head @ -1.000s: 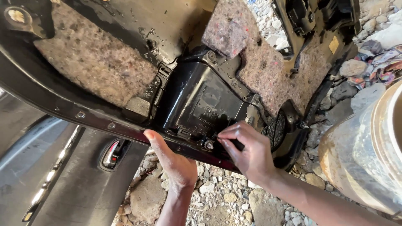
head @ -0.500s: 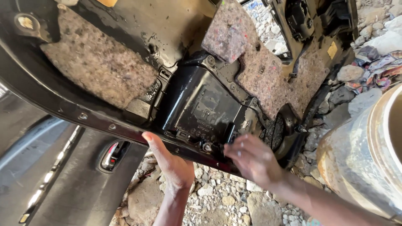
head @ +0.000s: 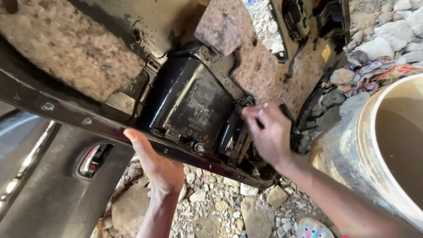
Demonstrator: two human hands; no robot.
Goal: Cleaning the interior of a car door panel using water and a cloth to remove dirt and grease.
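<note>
A black plastic housing [head: 189, 110] sits on the felt-lined back of an upturned car door panel [head: 66, 57]. The right hand [head: 266, 132] pinches at the housing's right edge; the left hand [head: 154, 161], open, props the panel's lower rim above gravel [head: 220, 207], beside a large drum [head: 379, 145].

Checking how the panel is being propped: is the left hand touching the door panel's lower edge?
Touching. The head view shows the left hand with its fingers pressed against the underside of the black door panel's lower edge.
</note>
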